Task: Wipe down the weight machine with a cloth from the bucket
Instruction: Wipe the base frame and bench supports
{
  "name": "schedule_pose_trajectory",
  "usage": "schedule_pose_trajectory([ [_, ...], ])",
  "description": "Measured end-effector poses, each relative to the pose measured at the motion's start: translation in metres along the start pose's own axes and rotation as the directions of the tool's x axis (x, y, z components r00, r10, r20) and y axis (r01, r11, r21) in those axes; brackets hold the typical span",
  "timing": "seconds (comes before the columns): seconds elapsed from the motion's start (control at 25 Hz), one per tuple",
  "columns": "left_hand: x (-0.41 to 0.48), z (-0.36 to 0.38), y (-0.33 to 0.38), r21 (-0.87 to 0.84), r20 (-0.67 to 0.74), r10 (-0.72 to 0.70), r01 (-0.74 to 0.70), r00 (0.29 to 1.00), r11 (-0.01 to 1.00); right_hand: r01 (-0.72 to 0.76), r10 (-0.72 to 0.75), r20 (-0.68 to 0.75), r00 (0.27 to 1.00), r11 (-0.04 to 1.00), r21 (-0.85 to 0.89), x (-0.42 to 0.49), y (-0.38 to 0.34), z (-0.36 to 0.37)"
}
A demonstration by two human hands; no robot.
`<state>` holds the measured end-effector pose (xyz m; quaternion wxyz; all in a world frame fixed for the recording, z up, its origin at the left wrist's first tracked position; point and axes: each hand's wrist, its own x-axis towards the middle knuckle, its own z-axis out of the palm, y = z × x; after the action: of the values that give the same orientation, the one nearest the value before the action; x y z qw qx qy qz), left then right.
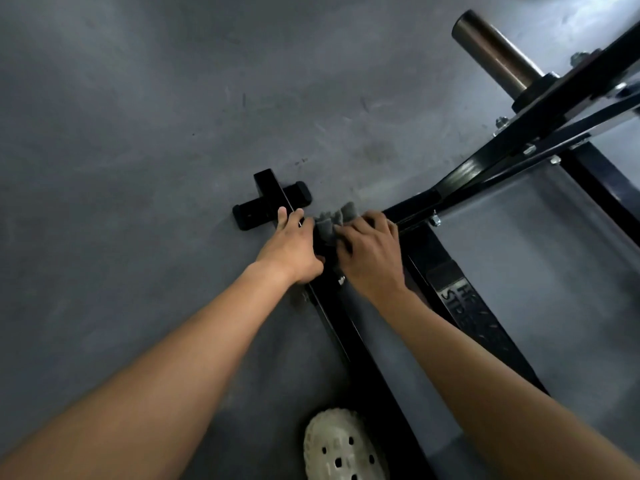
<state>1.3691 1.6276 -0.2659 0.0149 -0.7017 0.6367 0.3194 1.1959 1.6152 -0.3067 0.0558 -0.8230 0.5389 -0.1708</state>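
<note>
Your left arm [156, 358] and right arm [485, 375] reach out from the near edge. Between them, close to you, a white shoe [343, 448] with holes sits on the gray floor [138, 133]. Farther out, your left hand [294, 247] lies on the black bar [346, 323] of the weight machine [485, 164]. Its grip is spread, with the fingers straight and pointing far. Your right hand [370, 251] is just beside it on the right. Its grip curls down on the gray cloth [330, 223] and pinches it against the bar. The cloth is bunched up on the bar between your two hands. Past your left hand, the bar ends in a black cross foot [266, 199]. Far right, a round metal peg [495, 53] sticks out from the machine.
</note>
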Motion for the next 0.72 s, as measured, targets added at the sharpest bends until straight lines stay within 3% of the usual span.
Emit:
schedule_pose_trajectory([
  [0.08, 0.000, 0.002, 0.002, 0.000, -0.001, -0.012, 0.012, 1.000, 1.000, -0.148, 0.155, -0.065, 0.986, 0.984, 0.104, -0.007, 0.018, -0.005],
  [0.2, 0.001, 0.005, 0.005, -0.016, -0.019, -0.026, 0.026, 0.999, 1.000, -0.441, 0.465, -0.003, 0.885, 0.841, 0.313, -0.008, 0.023, -0.011],
  [0.44, 0.004, 0.008, 0.008, -0.034, 0.000, -0.050, 0.050, 0.999, 0.998, -0.465, 0.441, 0.180, 0.879, 0.711, 0.527, -0.023, -0.014, -0.007],
  [0.6, 0.007, 0.011, 0.007, -0.032, 0.005, -0.048, 0.048, 0.999, 0.998, -0.721, 0.634, 0.385, 0.671, 0.438, 0.537, -0.020, 0.014, -0.013],
  [0.72, 0.006, 0.012, 0.007, -0.053, 0.007, -0.046, 0.046, 0.999, 0.998, -0.666, 0.463, 0.479, 0.746, 0.528, 0.527, -0.023, -0.002, -0.015],
])
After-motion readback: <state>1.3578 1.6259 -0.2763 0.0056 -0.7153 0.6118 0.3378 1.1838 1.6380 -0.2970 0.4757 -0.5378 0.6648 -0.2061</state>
